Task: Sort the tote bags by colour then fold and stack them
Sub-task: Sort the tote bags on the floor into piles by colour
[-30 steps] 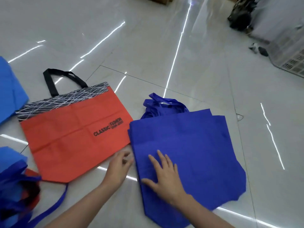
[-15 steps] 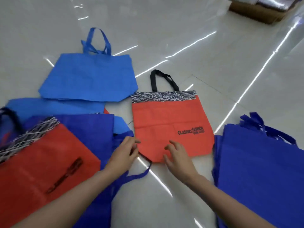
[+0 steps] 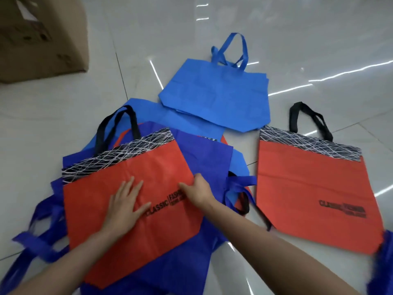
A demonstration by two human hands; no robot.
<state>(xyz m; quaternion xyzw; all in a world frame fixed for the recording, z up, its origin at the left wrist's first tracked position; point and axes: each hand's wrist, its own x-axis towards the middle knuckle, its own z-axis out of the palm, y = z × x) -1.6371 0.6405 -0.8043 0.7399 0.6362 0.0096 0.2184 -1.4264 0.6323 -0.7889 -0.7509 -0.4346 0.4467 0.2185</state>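
Glossy pale tiled floor [image 3: 319, 50] all around me, strip lights streaking across it and thin grout lines cutting through. Nearest me, my left hand [image 3: 125, 203] lies flat on the red tote bag [image 3: 148, 171], fingers spread and straight, palm pressing the cloth, gripping nothing. My right hand [image 3: 196, 191] is at that bag's right-hand edge, thumb on top of the red cloth and fingers curled at the edge, pinching it. This bag lies flat on top of the heap, bottom edge towards me, its black-and-white scribble band on the far side, and its black handles [image 3: 114, 126] pointing away from me and a little left. Its long axis runs from near-left to far-right, the "CLASSIC" print following that line. Under it spreads a dark blue tote bag [image 3: 204, 158], with blue handle loops [image 3: 36, 241] spilling out to my left. To the right, apart from the heap, a second red tote bag [image 3: 308, 188] lies flat on bare tile, band and black handles also on the far side, slanted the other way. A blur of dark blue cloth [image 3: 382, 262] sits at the right edge. Further out, a light blue tote bag [image 3: 217, 96] lies flat, handles pointing away. Far left, a cardboard box [image 3: 42, 39] stands on the floor.
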